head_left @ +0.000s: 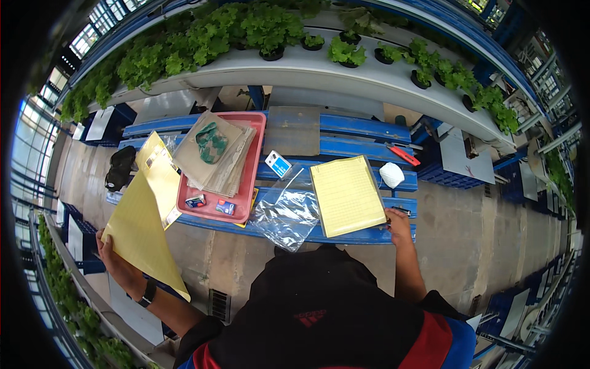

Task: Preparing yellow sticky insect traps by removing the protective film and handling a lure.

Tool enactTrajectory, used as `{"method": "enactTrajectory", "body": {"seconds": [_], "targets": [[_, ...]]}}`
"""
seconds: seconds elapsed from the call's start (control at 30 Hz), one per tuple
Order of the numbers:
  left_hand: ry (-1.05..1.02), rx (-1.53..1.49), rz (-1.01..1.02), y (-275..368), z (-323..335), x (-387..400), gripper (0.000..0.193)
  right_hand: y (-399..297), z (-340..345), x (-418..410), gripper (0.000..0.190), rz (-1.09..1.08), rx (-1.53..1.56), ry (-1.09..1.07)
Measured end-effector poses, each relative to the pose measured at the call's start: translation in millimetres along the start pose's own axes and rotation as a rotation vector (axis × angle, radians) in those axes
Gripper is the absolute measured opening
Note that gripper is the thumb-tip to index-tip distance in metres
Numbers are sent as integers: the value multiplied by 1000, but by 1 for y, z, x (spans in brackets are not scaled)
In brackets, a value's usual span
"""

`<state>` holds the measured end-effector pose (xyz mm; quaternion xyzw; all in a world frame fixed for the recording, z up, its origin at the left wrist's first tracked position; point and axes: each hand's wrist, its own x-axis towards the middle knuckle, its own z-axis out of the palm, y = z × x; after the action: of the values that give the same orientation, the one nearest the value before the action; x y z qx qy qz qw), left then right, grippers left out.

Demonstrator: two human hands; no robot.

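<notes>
My left hand [110,256] grips a large yellow sheet [140,226] by its edge, out past the bench's left side. The sheet is bowed and overlaps a second yellow sheet with printed patches [161,177]. At the bench's right, my right hand [399,225] pinches the lower right corner of a yellow lined paper packet [348,196], which appears to be in a clear sleeve. Left of that packet lies a crumpled clear plastic bag [288,214]. A small blue and white box [278,164] rests above the bag.
A pink tray [262,138] holds clear-wrapped packets [207,147], a green checked cloth [212,143] and two small boxes. On the blue slatted bench [364,127] are a red utility knife [404,154], white twine ball [392,175] and dark case [120,168]. Potted lettuce [272,27] lines a raised trough beyond.
</notes>
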<state>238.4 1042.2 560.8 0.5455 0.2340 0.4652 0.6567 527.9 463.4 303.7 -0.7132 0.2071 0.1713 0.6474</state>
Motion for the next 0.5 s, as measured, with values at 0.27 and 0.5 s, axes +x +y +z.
{"method": "enactTrajectory", "body": {"seconds": [0.27,0.5], "targets": [[-103,-12,20,7,18,-23,25,-103,1,-29,16,-388,45,-63],[-126,-1,1,-5,19,-24,26,-161,26,-91,12,-968,-530,109]]}}
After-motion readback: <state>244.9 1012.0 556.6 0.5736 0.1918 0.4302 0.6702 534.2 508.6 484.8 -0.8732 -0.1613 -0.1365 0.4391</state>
